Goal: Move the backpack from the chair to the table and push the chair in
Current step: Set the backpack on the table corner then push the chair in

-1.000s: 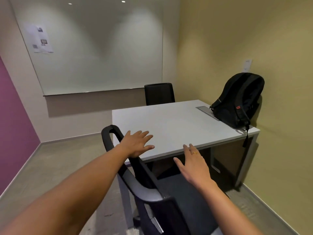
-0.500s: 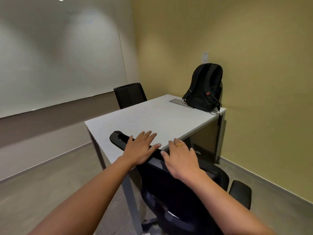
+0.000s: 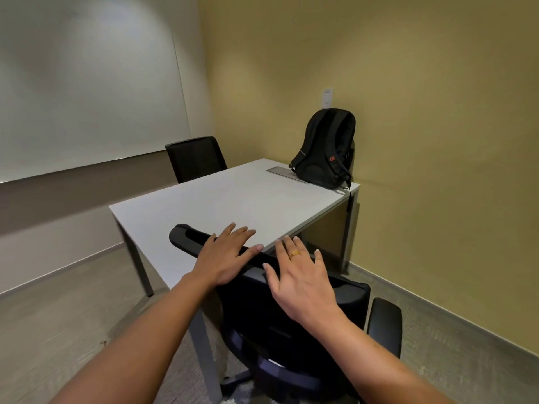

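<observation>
**Both hands on the chair back, backpack already on the table**

On the left, a whiteboard (image 3: pixel 87 83) fills the wall, and a second chair (image 3: pixel 195 157) sits tucked at the table's far side. Our left hand (image 3: pixel 224 258) lies flat and open on the top rail of the chair (image 3: pixel 291 322) in front of us, fingers spread, gripping nothing. Our right hand (image 3: pixel 300 275) is just beside it, also open with fingers splayed; whether its palm presses the backrest or hovers above it, we cannot tell.

1 second ago we stood at the chair's side with both hands reaching over its seat. Now we are behind it, and the backrest is close to the near edge of the table (image 3: pixel 221 205). That suggests the push is under way, though the seat is not yet under the tabletop.

Further right, the backpack (image 3: pixel 326 150) stands upright on the table's far right corner, against the yellow wall, 1 strap hanging over the edge. We judge the first half of the task done; only sliding the chair in remains.
</observation>
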`<state>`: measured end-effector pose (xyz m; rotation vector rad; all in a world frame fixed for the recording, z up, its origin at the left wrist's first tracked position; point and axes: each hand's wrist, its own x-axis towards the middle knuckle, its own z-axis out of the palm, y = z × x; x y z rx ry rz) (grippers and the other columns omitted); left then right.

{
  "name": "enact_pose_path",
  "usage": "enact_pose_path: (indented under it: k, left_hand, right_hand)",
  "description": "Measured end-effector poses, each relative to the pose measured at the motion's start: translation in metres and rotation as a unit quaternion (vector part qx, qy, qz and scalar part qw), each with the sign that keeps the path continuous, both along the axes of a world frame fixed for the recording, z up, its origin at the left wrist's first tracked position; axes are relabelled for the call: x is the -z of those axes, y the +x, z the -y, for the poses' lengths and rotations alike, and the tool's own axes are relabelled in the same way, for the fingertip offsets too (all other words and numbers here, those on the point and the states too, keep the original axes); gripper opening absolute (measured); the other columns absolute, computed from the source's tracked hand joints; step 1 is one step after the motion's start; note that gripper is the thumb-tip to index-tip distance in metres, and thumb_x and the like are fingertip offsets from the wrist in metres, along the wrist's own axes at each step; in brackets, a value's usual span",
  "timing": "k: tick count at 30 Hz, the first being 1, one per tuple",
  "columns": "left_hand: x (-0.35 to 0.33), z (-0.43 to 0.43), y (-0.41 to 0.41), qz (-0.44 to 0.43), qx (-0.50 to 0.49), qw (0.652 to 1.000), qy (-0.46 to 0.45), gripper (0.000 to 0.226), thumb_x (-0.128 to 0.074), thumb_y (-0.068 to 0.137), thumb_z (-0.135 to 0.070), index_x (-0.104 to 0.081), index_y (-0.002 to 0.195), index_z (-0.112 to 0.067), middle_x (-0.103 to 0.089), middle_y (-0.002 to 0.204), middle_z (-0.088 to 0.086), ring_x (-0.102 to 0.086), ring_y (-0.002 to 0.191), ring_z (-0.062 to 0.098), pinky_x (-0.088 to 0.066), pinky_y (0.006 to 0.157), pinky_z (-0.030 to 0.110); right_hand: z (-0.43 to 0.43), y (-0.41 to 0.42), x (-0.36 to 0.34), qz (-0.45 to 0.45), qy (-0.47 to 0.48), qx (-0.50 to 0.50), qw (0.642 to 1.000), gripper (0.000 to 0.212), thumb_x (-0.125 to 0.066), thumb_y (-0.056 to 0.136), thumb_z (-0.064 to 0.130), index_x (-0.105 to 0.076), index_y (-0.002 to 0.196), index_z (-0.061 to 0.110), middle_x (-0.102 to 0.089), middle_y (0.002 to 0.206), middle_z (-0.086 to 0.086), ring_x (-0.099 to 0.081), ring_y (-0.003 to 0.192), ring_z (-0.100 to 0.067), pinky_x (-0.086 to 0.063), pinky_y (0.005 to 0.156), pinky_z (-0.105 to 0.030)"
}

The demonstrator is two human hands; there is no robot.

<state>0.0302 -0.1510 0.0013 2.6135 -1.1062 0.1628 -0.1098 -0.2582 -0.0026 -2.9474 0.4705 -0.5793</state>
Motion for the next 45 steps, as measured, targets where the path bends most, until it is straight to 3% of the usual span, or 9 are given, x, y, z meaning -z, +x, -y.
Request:
enact_pose_path:
  k: [3, 5, 13, 18, 23, 45]
  left_hand:
    - [-0.002, 0.003, -0.004, 0.006, 0.019, 1.000, 0.004, 0.105, 0.006, 0.059, -0.088, -0.029, 0.142, -0.034, -0.026, 0.153, -0.009, -0.009, 0.143, 0.011, -0.012, 0.114, 0.044]
    - [-0.002, 0.003, -0.007, 0.009, 0.026, 1.000, 0.010, 0.108, 0.010, 0.058, -0.088, -0.029, 0.143, -0.034, -0.026, 0.153, -0.008, -0.010, 0.143, 0.011, -0.013, 0.114, 0.044]
    - [-0.005, 0.013, -0.029, 0.008, 0.008, 0.999, 0.032, 0.090, -0.003, 0.071, -0.077, -0.030, 0.143, -0.031, -0.028, 0.152, -0.007, -0.010, 0.143, 0.013, -0.013, 0.115, 0.045]
    - [-0.001, 0.058, -0.062, 0.028, -0.040, 0.998, 0.035, 0.067, -0.021, 0.088, -0.066, -0.027, 0.143, -0.029, -0.028, 0.152, -0.005, -0.009, 0.143, 0.016, -0.013, 0.114, 0.047]
    - [0.002, 0.105, -0.085, 0.030, -0.098, 0.994, 0.043, 0.074, -0.016, 0.085, -0.071, -0.028, 0.144, -0.027, -0.026, 0.153, -0.002, -0.006, 0.144, 0.019, -0.012, 0.114, 0.049]
    - [-0.001, 0.226, -0.096, 0.039, -0.219, 0.974, 0.041, 0.080, -0.015, 0.082, -0.074, -0.026, 0.145, -0.027, -0.028, 0.153, -0.003, -0.006, 0.144, 0.022, -0.012, 0.113, 0.049]
  right_hand:
    - [0.013, -0.005, -0.002, 0.003, 0.004, -0.029, 1.000, 0.068, -0.010, 0.090, 0.051, -0.030, 0.143, 0.013, -0.032, 0.150, -0.007, -0.020, 0.141, -0.021, -0.025, 0.108, -0.051]
    - [0.023, -0.010, -0.004, -0.007, 0.001, -0.042, 0.999, 0.060, -0.018, 0.096, 0.049, -0.024, 0.145, 0.015, -0.025, 0.153, -0.005, -0.013, 0.142, -0.018, -0.021, 0.111, -0.048]
    - [0.091, -0.035, -0.008, -0.006, -0.014, -0.093, 0.996, 0.068, -0.015, 0.087, 0.056, -0.032, 0.143, 0.021, -0.034, 0.149, 0.000, -0.021, 0.139, -0.013, -0.025, 0.111, -0.042]
    - [0.149, -0.043, -0.007, -0.010, -0.036, -0.094, 0.995, 0.067, -0.012, 0.083, 0.052, -0.041, 0.137, 0.027, -0.040, 0.146, 0.004, -0.025, 0.138, -0.011, -0.023, 0.110, -0.043]
    - [0.179, -0.039, 0.003, -0.007, 0.027, -0.011, 1.000, 0.050, -0.026, 0.095, 0.046, -0.035, 0.141, 0.027, -0.029, 0.151, 0.004, -0.016, 0.141, -0.013, -0.018, 0.111, -0.047]
    - [0.307, 0.005, 0.003, 0.004, 0.039, -0.114, 0.993, 0.051, -0.029, 0.095, 0.047, -0.033, 0.142, 0.027, -0.028, 0.152, 0.003, -0.011, 0.142, -0.014, -0.007, 0.113, -0.050]
